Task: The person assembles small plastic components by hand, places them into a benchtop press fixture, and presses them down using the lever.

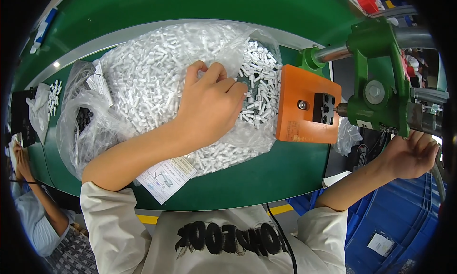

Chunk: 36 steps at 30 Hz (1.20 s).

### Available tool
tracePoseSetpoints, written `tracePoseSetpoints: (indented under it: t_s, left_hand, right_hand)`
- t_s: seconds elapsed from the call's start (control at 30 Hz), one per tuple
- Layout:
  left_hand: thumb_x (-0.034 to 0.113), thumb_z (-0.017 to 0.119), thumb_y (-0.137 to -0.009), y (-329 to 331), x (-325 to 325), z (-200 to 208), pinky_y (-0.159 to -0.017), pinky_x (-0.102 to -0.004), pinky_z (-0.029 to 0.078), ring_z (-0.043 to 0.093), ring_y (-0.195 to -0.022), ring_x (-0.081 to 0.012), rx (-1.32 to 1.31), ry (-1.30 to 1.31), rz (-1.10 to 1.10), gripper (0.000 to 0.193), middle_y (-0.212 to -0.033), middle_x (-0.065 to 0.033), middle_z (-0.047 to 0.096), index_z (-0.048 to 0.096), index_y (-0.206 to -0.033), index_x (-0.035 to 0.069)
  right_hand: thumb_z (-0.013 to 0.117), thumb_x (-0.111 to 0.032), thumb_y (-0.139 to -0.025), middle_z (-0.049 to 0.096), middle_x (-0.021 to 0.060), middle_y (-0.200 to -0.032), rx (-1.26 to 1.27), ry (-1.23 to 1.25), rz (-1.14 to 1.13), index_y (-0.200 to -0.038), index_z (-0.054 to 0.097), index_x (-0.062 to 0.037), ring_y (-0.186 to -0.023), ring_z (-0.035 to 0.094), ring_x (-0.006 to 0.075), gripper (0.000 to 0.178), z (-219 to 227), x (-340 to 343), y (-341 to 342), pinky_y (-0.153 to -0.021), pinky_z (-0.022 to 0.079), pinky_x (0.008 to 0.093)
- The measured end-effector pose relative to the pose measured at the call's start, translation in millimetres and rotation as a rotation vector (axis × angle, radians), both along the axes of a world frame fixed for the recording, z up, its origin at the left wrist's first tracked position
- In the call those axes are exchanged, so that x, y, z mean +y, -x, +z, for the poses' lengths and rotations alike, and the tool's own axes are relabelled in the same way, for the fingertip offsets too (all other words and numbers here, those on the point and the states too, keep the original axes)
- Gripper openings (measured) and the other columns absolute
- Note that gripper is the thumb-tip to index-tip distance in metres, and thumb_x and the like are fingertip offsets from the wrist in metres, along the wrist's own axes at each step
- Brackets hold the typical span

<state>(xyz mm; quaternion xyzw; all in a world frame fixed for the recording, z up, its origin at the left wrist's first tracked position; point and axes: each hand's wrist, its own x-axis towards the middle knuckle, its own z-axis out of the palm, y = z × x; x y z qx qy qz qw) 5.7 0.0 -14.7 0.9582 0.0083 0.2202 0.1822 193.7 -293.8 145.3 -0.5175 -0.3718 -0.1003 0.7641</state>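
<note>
My left hand reaches over a large clear plastic bag full of small white plastic parts. Its fingers are bent and closed at the bag's open right end, beside loose white parts; their tips are hidden. At the far right, my right hand is curled below the green hand press, and whatever is in it cannot be made out. Between the hands stands an orange base plate carrying a small black block. The press's metal tip appears close to that block.
A printed paper slip lies at the bag's near edge on the green table. Blue crates stand at lower right. Another person's hands are at the far left, near a small bag and more white parts.
</note>
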Motion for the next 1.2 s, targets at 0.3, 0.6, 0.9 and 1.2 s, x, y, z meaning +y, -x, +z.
tracePoseSetpoints:
  t_s: [0.3,0.6,0.9,1.2]
  left_hand:
    - [0.01,0.076,-0.074,-7.4,-26.2,22.4,-0.081,-0.0413,0.038,0.056,-0.082,-0.0223,-0.237,0.099,-0.191,0.016,-0.075,-0.0016,0.062,0.07,-0.089,0.008]
    - [0.01,0.07,-0.076,-79.3,-81.0,14.8,-0.074,-0.036,0.045,0.058,-0.082,-0.0228,-0.345,0.142,-0.3,0.011,-0.075,-0.0049,0.063,0.067,-0.086,0.005]
    - [0.008,0.066,-0.077,-82.8,-85.9,18.1,-0.064,-0.0385,0.051,0.06,-0.08,-0.0279,-0.209,0.279,-0.328,0.011,-0.077,-0.0107,0.064,0.063,-0.084,0.0]
    - [0.009,0.065,-0.079,-75.6,-68.3,30.4,-0.065,-0.0376,0.052,0.06,-0.08,-0.0262,-0.188,0.098,-0.358,0.013,-0.077,-0.0083,0.063,0.064,-0.091,0.002]
  right_hand:
    - [0.043,-0.027,-0.098,0.02,-0.003,-0.057,0.012,-0.043,-0.084,-0.061,0.021,-0.0168,-0.053,0.017,0.0102,0.044,-0.5,14.6,0.7,-0.052,0.017,0.0288]
    - [0.042,-0.027,-0.099,0.021,-0.0031,-0.055,0.019,-0.039,0.011,-0.059,0.02,-0.0174,-0.054,0.019,0.0105,0.047,-0.7,13.1,2.5,-0.055,0.02,0.0285]
    - [0.047,-0.026,-0.094,0.02,-0.0041,-0.058,0.023,-0.06,0.049,-0.062,0.02,-0.0192,-0.055,0.018,0.0096,0.043,-1.8,11.1,-0.8,-0.055,0.02,0.0278]
    - [0.048,-0.026,-0.093,0.02,-0.0044,-0.058,0.018,-0.066,0.034,-0.062,0.021,-0.0193,-0.055,0.018,0.0095,0.042,-2.1,11.9,-0.4,-0.055,0.02,0.0272]
